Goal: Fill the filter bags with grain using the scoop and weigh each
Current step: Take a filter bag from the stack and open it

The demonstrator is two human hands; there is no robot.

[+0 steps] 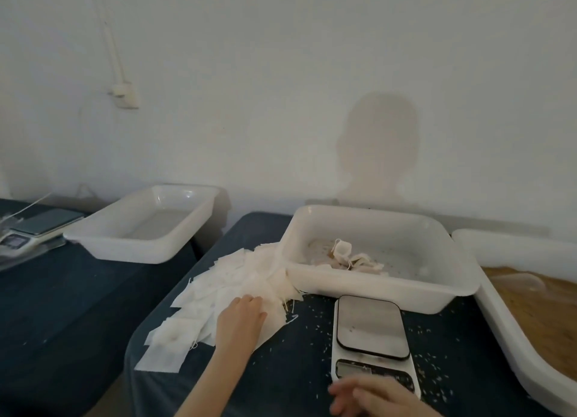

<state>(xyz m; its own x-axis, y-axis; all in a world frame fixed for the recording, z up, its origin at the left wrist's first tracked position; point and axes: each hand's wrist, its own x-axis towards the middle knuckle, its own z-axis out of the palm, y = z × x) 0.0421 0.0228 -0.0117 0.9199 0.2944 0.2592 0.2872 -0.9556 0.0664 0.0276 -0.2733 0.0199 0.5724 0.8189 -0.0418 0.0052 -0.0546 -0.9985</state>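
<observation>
I can read no brand or label anywhere; the scale's (373, 338) display and buttons are too blurred to make out. My left hand (242, 318) lies palm down with its fingers straight on the loose heap of empty filter bags (224, 291), which spreads over the dark tabletop (296, 354) at centre left. My right hand (371, 396) is blurred at the near edge, just in front of the scale, fingers loosely spread and gripping nothing. Beyond the scale a white tub (379, 288) holds a few filled bags (346, 256). At the right a bigger tub (515, 341), cut off by the frame, holds the brown grain (543, 310). Spilled grains dot the tabletop. At far left stand an empty tub (140, 245) and a second scale (37, 226), partly cut off.
</observation>
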